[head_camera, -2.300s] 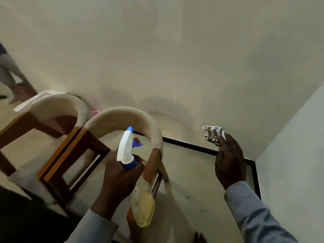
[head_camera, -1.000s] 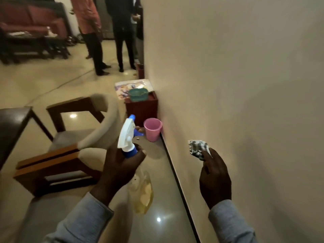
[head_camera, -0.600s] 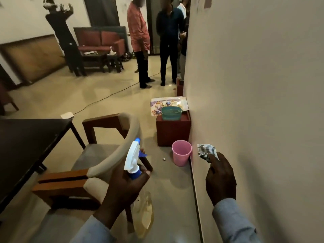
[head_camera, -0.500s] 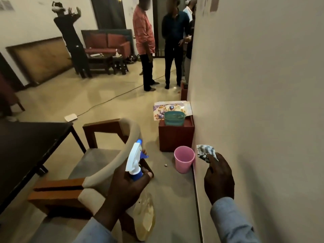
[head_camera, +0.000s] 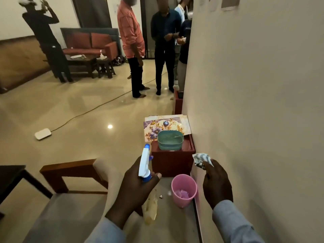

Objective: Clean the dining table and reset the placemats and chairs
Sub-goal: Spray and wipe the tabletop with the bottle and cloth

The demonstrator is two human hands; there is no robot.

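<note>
Placemats (head_camera: pixel 164 128), floral and in a small stack, lie on a red box (head_camera: pixel 172 161) against the wall, partly under a teal basket (head_camera: pixel 170 140); the counter (head_camera: pixel 10 174) shows only as a dark corner at the left edge, well apart from them. Head view: the left hand (head_camera: pixel 135 188) has its grip closed round the neck of a spray bottle (head_camera: pixel 145 163), thumb up by the collar. The right hand (head_camera: pixel 216 185) pinches a crumpled cloth (head_camera: pixel 201 159) at the fingertips, close to the wall. A pink bin (head_camera: pixel 184 192) stands on the floor just before the box; a chair (head_camera: pixel 70 190) sits near the counter. Judgement: the mats look thin, light and flexible, probably smooth-faced; the basket must come off first, then take the stack by its free left edge, both hands being occupied now.
</note>
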